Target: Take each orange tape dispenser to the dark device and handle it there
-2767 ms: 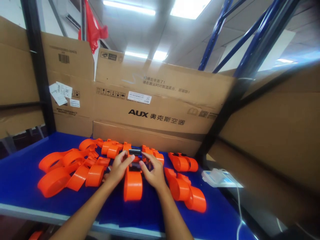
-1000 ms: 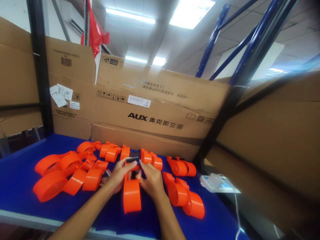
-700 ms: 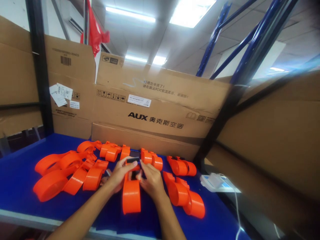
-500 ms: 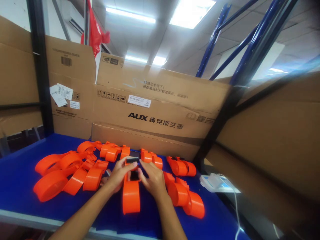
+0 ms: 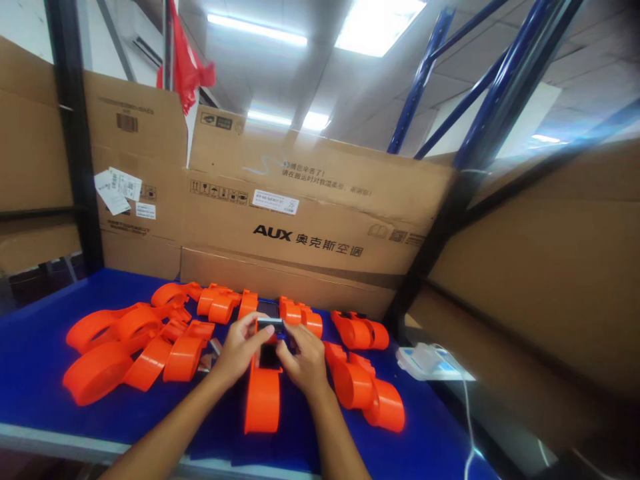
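In the middle of the head view, both hands meet over an orange plastic part with a wide ring-shaped band (image 5: 263, 403) and a dark rectangular centre. My left hand (image 5: 243, 350) is closed on a small dark flat piece (image 5: 264, 322), its thumb lying against the front. The fingers of my right hand (image 5: 306, 357) pinch the right end of that same piece. A bit of blue shows by the right fingertips, too small to name. The piece sits at the upper end of the orange part; whether the two are joined, I cannot tell.
Several similar orange parts lie left (image 5: 97, 370) and right (image 5: 385, 403) on the blue table surface (image 5: 125, 427). Behind them stands a printed cardboard sheet (image 5: 310, 267). A white device with a cable (image 5: 430, 360) is at the right edge, near a dark rack post (image 5: 425, 267).
The dark piece has tilted, its upper edge now showing lighter. My right thumb and fingers have shifted slightly around its right end. The whole view has drifted a little.
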Demonstrator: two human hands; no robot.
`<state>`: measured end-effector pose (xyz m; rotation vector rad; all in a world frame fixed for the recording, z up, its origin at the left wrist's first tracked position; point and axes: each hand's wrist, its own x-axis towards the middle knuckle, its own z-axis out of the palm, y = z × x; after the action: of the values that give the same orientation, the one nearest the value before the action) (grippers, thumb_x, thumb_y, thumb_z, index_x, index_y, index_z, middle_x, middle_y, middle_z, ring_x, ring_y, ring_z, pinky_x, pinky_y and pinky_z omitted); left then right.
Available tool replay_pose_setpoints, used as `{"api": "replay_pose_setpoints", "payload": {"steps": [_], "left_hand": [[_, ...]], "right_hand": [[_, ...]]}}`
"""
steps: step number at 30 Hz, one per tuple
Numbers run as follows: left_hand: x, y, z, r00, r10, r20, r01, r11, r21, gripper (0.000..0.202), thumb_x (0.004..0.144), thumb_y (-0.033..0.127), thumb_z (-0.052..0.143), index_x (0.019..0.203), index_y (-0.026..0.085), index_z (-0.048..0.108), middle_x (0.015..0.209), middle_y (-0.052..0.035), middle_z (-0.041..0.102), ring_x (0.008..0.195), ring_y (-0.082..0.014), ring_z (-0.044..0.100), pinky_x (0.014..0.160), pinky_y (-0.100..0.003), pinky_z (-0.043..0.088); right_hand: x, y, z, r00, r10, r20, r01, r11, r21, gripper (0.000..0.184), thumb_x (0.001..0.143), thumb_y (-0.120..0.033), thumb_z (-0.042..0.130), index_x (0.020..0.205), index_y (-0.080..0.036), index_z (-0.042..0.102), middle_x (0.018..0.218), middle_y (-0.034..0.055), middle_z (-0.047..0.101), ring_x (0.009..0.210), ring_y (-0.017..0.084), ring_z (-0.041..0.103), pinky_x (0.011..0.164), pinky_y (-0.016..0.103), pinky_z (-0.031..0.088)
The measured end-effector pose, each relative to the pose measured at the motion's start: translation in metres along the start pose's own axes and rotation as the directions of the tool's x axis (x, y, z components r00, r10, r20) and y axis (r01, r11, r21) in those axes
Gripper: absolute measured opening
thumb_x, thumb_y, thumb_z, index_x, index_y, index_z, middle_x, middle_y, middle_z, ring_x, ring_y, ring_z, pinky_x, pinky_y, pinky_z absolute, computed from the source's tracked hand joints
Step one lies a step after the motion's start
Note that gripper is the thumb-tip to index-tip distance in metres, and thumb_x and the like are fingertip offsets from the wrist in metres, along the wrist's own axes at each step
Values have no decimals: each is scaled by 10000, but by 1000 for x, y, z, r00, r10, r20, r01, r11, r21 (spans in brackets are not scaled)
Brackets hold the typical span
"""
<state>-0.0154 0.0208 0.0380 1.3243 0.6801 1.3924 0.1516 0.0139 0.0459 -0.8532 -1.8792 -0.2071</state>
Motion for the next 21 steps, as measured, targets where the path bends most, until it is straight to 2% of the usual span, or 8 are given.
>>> {"api": "replay_pose_setpoints", "payload": {"steps": [4,7,9,11,13,15,17,21], "left_hand": [[3,-3,-5,1000,0,-20,1,1000,6,356,752,403,733,996,171,617,549,59,556,322,-65,425,339,-180,285],[5,-2,-9,998,-59,2,58,992,-108,372,767,444,702,1002,172,606,473,72,516,281,-69,387,322,-183,243],[7,-3,-13,996,-86,18,88,977,-196,361,784,465,674,991,181,593,421,80,491,264,-77,373,325,-185,245],[9,-5,-16,996,-89,-1,86,969,-233,342,790,466,665,978,191,586,387,81,480,264,-86,379,337,-187,266],[12,-7,-17,995,-93,-38,82,969,-231,333,786,462,669,970,196,589,369,81,474,268,-90,381,344,-188,273],[13,-9,-18,993,-99,-65,82,973,-216,338,775,462,679,964,193,601,347,86,450,270,-94,380,347,-189,273],[14,-10,-18,990,-100,-95,78,974,-211,347,753,464,694,950,190,611,353,90,448,272,-90,383,351,-190,278],[14,-8,-17,981,-132,-145,99,972,-212,358,719,463,717,930,189,622,418,85,500,276,-77,390,355,-194,290]], "right_hand": [[0,-4,1,1000,22,13,-23,998,61,221,896,-260,554,1025,-172,710,659,33,631,563,170,547,542,291,458],[-1,-3,-5,984,177,-33,-170,973,155,284,953,-297,471,879,-181,718,640,33,644,544,163,559,541,276,446],[-1,1,-11,942,318,-107,-290,932,219,375,982,-318,417,768,-183,694,644,36,660,553,161,581,557,266,445],[1,8,-15,891,418,-178,-368,894,256,386,976,-350,429,725,-178,667,651,36,664,589,168,599,582,262,450],[2,16,-17,852,476,-219,-413,867,278,327,943,-374,482,761,-171,663,685,36,670,637,178,608,605,261,457],[3,24,-17,832,510,-219,-445,849,286,264,904,-366,517,838,-163,673,746,41,683,675,183,612,616,261,461],[2,30,-16,830,526,-184,-483,844,235,237,869,-336,523,880,-165,686,765,38,685,674,184,606,610,262,454],[-4,36,-13,834,551,-33,-552,833,-42,191,810,-273,526,748,-207,694,670,16,662,613,188,578,561,264,404]]}}
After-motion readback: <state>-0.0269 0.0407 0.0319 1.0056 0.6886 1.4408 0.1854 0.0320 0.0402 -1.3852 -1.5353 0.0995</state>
